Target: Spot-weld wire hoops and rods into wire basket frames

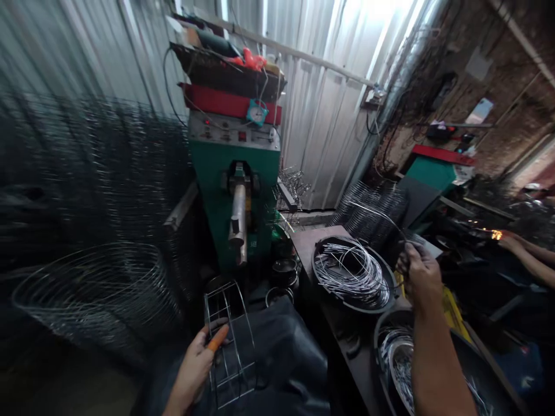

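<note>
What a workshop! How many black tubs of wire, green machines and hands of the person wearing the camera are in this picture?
Black tubs of wire: 2 (upper tub, lower tub)
Green machines: 2 (nearer machine, farther machine)
Wearer's hands: 2 (left hand, right hand)
Total: 6

Corrugated metal sheeting point(321, 115) forms the back wall, pale and bright where daylight point(368, 34) comes in at its top right corner. A metal pipe point(295, 52) runs across it on a slant. To the right stands a rough brick wall point(511, 75), hung with dark cables. A green machine point(234, 190) stands against the sheeting, just beyond the far corner of a dark workbench point(312, 242). A second green machine point(429, 173) sits farther off by the bricks. The floor point(56, 381) lies in shadow.
</note>
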### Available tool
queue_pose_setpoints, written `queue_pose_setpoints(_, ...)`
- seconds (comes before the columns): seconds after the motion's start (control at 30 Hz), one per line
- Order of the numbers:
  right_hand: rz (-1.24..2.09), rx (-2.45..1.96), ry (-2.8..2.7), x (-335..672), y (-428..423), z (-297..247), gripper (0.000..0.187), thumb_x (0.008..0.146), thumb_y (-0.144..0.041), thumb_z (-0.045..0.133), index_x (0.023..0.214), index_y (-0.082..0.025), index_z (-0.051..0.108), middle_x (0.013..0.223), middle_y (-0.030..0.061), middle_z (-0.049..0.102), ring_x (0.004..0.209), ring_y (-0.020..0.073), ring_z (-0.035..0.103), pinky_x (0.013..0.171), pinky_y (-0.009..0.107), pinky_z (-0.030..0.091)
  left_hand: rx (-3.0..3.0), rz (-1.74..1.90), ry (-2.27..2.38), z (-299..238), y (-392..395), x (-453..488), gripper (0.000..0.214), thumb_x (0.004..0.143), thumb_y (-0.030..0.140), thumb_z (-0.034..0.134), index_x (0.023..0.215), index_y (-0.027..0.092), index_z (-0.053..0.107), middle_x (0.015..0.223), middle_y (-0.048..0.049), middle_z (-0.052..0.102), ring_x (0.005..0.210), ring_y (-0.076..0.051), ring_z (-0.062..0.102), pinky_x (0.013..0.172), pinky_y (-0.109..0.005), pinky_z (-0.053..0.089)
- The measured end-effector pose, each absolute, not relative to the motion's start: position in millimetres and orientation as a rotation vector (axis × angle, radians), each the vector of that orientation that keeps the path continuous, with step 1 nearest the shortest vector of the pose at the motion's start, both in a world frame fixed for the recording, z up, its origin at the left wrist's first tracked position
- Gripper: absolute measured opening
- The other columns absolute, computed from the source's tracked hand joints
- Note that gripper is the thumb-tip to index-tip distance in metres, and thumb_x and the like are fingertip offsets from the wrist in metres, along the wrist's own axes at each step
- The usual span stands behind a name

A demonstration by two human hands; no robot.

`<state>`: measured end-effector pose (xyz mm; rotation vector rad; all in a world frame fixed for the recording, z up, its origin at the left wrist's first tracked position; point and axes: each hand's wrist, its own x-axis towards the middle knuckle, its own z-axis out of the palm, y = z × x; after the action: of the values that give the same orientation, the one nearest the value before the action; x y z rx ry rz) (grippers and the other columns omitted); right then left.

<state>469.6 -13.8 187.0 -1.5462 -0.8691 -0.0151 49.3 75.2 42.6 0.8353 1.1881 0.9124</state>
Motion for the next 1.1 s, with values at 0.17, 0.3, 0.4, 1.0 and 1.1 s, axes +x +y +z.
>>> queue_pose_setpoints(0.17,0.412,-1.66,-1.14,414,13,202,0.037,0.068,-0.049,0.06,0.088,-0.018,0.061,0.052,-0.0044,0.046,0.043,0.0096,0.04,0.04,0.021,0.032,0.876,0.945,1.182,41,74,49,0.052,0.052,0.046,0.073,0.093,0.016,0.06,0.059,0.0021,0.055,0.051,-0.012,0.049,0.044,-0.02,0.034)
queue_pose_setpoints(0.3,0.582,-1.723,-1.412,383,63,190,0.031,0.067,-0.047,0.057,0.076,-0.017,0.061,0.052,-0.0029,0.049,0.047,0.0108,0.044,0.043,0.021,0.034,0.929,0.991,1.178,44,83,49,0.045,0.058,0.046,0.069,0.091,0.016,0.061,0.06,0.0035,0.049,0.054,-0.01,0.044,0.046,-0.018,0.03)
queue_pose_setpoints(0.4,0.674,-1.707,-1.507,365,86,174,0.028,0.067,-0.045,0.056,0.071,-0.017,0.058,0.053,-0.0036,0.05,0.047,0.0104,0.043,0.045,0.022,0.035,0.947,1.06,1.182,50,101,44,0.042,0.059,0.045,0.067,0.088,0.016,0.06,0.063,0.0032,0.048,0.056,-0.009,0.041,0.047,-0.018,0.028)
queue_pose_setpoints(1.0,0.693,-1.368,-1.743,310,159,60,0.031,0.074,-0.05,0.058,0.077,-0.02,0.066,0.081,0.0051,0.062,0.081,0.0213,0.057,0.076,0.032,0.042,0.929,1.089,1.174,46,172,41,0.034,0.06,0.042,0.067,0.082,0.018,0.057,0.063,0.0041,0.045,0.056,-0.008,0.041,0.047,-0.017,0.028)
queue_pose_setpoints(1.1,0.582,-1.344,-1.764,309,169,51,0.032,0.078,-0.05,0.053,0.078,-0.021,0.065,0.081,0.0059,0.06,0.08,0.0212,0.056,0.074,0.033,0.042,0.934,1.067,1.144,44,176,45,0.035,0.06,0.043,0.068,0.081,0.018,0.057,0.061,0.0051,0.043,0.054,-0.007,0.039,0.044,-0.016,0.024)
